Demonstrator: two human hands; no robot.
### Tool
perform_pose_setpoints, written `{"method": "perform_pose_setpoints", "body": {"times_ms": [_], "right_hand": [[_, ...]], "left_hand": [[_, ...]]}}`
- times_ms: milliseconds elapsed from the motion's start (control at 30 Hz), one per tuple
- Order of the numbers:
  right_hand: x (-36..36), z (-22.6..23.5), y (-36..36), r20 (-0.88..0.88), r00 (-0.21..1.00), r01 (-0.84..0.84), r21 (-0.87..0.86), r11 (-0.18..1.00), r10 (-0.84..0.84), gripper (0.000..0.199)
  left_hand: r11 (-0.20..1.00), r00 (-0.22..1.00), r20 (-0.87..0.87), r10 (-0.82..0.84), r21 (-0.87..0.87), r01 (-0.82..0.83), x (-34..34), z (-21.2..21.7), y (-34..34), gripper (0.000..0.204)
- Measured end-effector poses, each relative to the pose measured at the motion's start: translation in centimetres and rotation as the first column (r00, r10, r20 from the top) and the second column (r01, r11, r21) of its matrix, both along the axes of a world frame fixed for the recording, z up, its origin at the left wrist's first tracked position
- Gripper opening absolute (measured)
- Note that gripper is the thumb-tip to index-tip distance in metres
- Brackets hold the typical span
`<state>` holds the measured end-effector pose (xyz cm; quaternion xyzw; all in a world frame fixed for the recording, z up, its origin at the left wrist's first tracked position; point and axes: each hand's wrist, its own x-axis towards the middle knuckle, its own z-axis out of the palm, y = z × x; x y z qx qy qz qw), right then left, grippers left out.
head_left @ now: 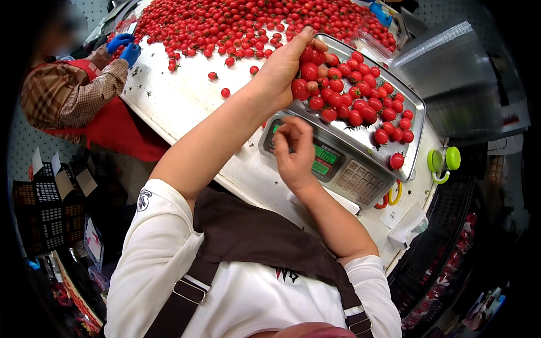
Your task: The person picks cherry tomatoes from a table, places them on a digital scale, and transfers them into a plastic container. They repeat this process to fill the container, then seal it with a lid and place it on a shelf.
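Note:
My left hand (284, 70) reaches over the left end of a metal tray (416, 107), its fingers cupped around several red cherry tomatoes (309, 71). More cherry tomatoes (369, 114) lie in the tray, some with green stems. The tray rests on a grey digital scale (338, 181) with a lit green display and a keypad. Held in front of that display, my right hand (296, 149) has its fingers curled in toward the thumb. Whether anything small sits in those fingers is hidden.
A big heap of cherry tomatoes (242, 25) covers the far part of the white table (169, 101). At left a person in blue gloves (131, 54) works by the heap. Right of the tray are stacked clear plastic containers (445, 73), a green-lidded jar (452, 158) and scissors (396, 194).

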<state>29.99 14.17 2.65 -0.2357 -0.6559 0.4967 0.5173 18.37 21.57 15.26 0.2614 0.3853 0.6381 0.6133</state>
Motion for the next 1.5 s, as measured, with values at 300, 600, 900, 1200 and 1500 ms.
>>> {"method": "perform_pose_setpoints", "body": {"times_ms": [300, 600, 900, 1200, 1500], "right_hand": [[0.5, 1.3, 0.3, -0.164, 0.985, -0.055, -0.030, 0.998, 0.050, 0.052], [1.2, 1.4, -0.1, -0.036, 0.993, -0.110, -0.047, 0.993, 0.109, 0.039], [0.9, 2.3, 0.6, -0.069, 0.992, -0.122, -0.221, 0.968, 0.109, 0.030], [0.7, 2.1, 1.0, -0.187, 0.937, -0.348, -0.478, 0.806, 0.294, 0.025], [0.2, 1.7, 0.6, -0.165, 0.949, -0.316, -0.501, 0.806, 0.269, 0.013]], "left_hand": [[0.979, 0.981, 0.075, 0.181, -0.110, -0.173, 0.2, -3.4, -6.8, 0.046], [0.954, 0.939, 0.180, 0.292, -0.123, -0.273, -1.4, -3.7, -9.6, 0.045], [0.949, 0.931, -0.286, -0.227, -0.279, 0.146, -3.3, -5.0, -12.4, 0.040], [0.959, 0.955, -0.250, -0.159, -0.268, 0.090, -3.4, -6.3, -14.5, 0.041], [0.963, 0.939, -0.314, -0.138, -0.263, 0.054, -3.8, -7.2, -16.1, 0.045]]}}
